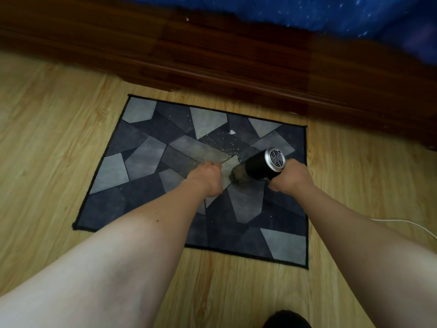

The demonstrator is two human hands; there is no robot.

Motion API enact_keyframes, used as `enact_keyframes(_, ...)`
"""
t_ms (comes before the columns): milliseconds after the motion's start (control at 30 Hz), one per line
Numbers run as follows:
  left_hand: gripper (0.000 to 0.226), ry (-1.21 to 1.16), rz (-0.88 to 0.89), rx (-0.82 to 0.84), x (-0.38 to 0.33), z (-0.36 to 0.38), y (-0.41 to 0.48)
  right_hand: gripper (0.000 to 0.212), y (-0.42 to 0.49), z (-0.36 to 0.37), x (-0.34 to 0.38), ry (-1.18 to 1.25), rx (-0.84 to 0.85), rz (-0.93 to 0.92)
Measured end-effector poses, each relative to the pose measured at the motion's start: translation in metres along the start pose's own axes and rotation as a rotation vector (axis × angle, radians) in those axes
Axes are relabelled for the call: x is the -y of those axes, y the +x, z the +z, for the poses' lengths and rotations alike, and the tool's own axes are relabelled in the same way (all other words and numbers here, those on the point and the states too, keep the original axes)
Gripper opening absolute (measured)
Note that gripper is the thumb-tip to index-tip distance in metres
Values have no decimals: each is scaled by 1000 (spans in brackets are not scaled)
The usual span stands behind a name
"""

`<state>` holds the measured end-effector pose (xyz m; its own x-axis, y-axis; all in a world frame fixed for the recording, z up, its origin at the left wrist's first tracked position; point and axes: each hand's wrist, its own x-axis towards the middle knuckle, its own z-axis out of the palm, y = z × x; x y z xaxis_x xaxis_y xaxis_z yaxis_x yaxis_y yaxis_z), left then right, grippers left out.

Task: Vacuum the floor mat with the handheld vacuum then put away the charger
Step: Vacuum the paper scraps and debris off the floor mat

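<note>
Grey mat (pixel 111 171) under both hands, vacuum (pixel 260 165) gripped in right hand (pixel 292 177), nozzle (pixel 237 177) down at mat centre, body slanting toward left hand (pixel 208 179) resting just beside, finger pose untellable, crumbs (pixel 230 151) just beyond nozzle toward the bed (pixel 212 55), between both hands.

Dim, even indoor light with a warm yellowish cast; its source cannot be told. The pale wood floor (pixel 47 138) is the brightest area. The dark wood panel (pixel 212 55) and blue fabric (pixel 307 10) along the top are murky and smeared with blur. The floor mat (pixel 142 162) in the centre is fairly sharp, and shadows on it are soft and faint. The silver grille of the handheld vacuum (pixel 260 165) catches a small highlight. Wide-angle distortion bows straight edges and swells the near forearms. A dark shape (pixel 286 319) at the bottom edge is out of focus.
</note>
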<state>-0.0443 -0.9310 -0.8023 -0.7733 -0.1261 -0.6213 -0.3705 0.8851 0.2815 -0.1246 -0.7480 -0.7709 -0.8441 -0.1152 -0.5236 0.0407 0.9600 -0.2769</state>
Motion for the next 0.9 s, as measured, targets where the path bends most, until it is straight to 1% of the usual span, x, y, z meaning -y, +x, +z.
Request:
enact_keyframes(100, 69, -9, 3, -8, 1, -1, 0, 22, 1, 4, 6, 38, 11, 5)
enact_keyframes(167, 69, -19, 0, -17, 2, -1, -1, 27, 1, 6, 10, 80, 31, 12)
enact_keyframes(233, 68, -33, -7, -22, 4, -1, -1, 36, 2, 8, 12, 177, 44, 51)
enact_keyframes(300, 66, -43, -12, -29, 5, -1, -1, 40, 5, 10, 9, 323, 37, 125)
enact_keyframes(367, 64, -50, -23, -37, 7, -1, 0, 38, 10, 12, 3, 465, 46, 224)
enact_keyframes(500, 63, -81, -43, -70, 8, -3, 1, 23, 12, 19, -7, 724, 163, 374)
enact_keyframes(567, 63, -123, -63, -127, 8, -5, 1, 21, 10, 20, -10, 782, 277, 400)
enact_keyframes(600, 62, -153, -72, -170, 7, -6, 2, 16, 8, 19, -11, 790, 331, 408)
enact_keyframes(667, 55, -221, -79, -290, 6, -10, 2, 9, 4, 14, -13, 819, 431, 427)
enact_keyframes(767, 49, -352, -111, -474, 4, -19, -1, 15, -1, 5, -20, 907, 539, 472)
enact_keyframes(833, 49, -449, -145, -538, 3, -24, -3, 23, -3, -1, -25, 975, 612, 476)
enact_keyframes(900, 49, -522, -168, -568, 3, -27, -3, 29, -3, -5, -29, 1030, 676, 440)
